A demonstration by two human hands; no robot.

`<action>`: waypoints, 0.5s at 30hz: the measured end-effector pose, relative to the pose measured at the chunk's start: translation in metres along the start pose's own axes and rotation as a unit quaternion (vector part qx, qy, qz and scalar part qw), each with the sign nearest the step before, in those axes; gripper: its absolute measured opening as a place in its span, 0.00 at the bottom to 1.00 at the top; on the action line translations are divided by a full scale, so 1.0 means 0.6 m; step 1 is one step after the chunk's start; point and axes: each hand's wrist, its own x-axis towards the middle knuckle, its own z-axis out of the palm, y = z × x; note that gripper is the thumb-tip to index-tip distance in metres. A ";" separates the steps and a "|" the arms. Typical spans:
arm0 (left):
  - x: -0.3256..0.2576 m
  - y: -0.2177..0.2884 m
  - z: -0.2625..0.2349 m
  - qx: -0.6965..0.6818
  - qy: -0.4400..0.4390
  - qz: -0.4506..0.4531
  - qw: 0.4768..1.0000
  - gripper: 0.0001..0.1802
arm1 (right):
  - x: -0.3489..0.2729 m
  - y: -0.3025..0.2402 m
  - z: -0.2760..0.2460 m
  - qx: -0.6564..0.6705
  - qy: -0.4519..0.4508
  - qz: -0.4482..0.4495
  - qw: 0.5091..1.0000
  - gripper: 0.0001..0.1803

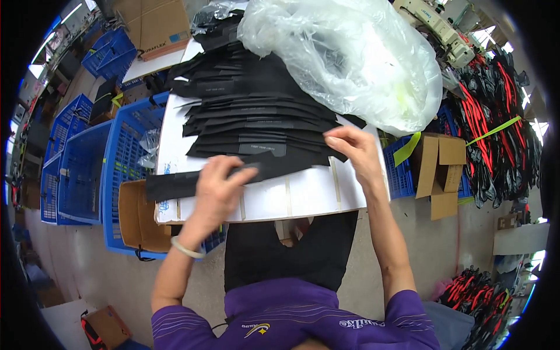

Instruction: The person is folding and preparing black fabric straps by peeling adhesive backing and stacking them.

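A long black fabric strip (172,186) lies aslant along the near edge of the white table, its left end over the table's side. My left hand (219,189) is on top of this strip, fingers spread and slightly blurred, not closed around it. Rows of overlapping black fabric pieces (251,111) with grey printed patches cover the middle of the table. At their right ends is my right hand (356,149), thumb and forefinger pinched together by the fabric edge. Whatever lies between those fingertips is too small to make out.
A large clear plastic bag (361,58) covers the table's far right. Blue plastic crates (131,134) and an open cardboard box (131,219) stand at the left. On the right are another open carton (434,169), hanging black-and-red bundles (496,122) and a sewing machine (437,26).
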 end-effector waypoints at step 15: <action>-0.066 -0.081 0.043 0.034 0.050 -0.020 0.998 0.17 | 0.257 0.067 0.203 -0.473 0.027 -0.363 0.802 0.04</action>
